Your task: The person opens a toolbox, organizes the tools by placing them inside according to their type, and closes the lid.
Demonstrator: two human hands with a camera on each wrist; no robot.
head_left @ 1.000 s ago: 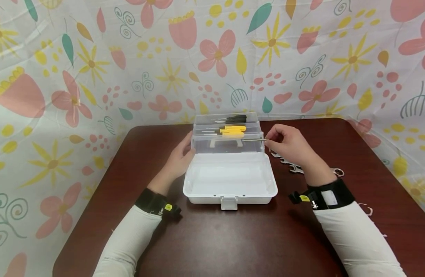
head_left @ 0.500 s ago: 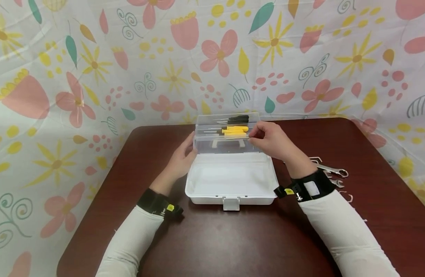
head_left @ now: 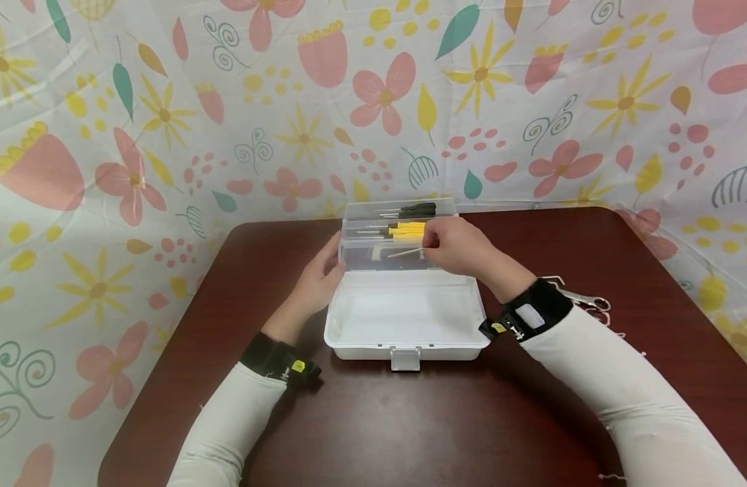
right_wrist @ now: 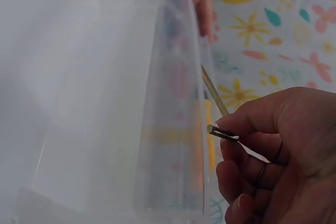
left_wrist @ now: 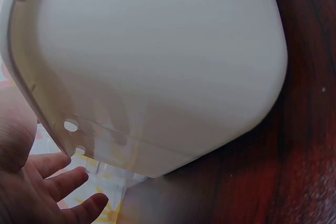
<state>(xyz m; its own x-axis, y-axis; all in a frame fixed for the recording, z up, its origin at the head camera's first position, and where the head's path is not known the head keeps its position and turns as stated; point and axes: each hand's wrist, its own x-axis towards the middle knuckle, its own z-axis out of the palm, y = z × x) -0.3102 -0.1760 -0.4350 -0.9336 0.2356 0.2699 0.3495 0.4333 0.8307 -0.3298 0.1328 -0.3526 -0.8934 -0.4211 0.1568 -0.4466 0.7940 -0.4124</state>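
A white toolbox (head_left: 404, 314) stands open on the table, its clear stepped trays raised at the back. My right hand (head_left: 461, 247) pinches a thin metal hex key (head_left: 406, 253) between thumb and fingers, over the lowest clear tray (head_left: 364, 257). In the right wrist view the hex key's bent short end (right_wrist: 223, 132) points toward the tray wall. My left hand (head_left: 317, 279) rests at the left edge of the trays; in the left wrist view its fingers (left_wrist: 68, 182) are extended beside the box corner. Yellow-handled screwdrivers (head_left: 406, 230) lie in the middle tray, partly behind my right hand.
Black-handled screwdrivers (head_left: 419, 210) lie in the top tray. To the right of the box, a combination wrench (head_left: 586, 299) and other metal tools lie on the dark red table (head_left: 373, 426), partly hidden by my right forearm. A floral curtain (head_left: 227, 101) hangs behind.
My right hand has moved left, from the right side of the trays to over the lowest one, carrying the hex key, which now tilts. My left hand has stayed at the trays' edge.
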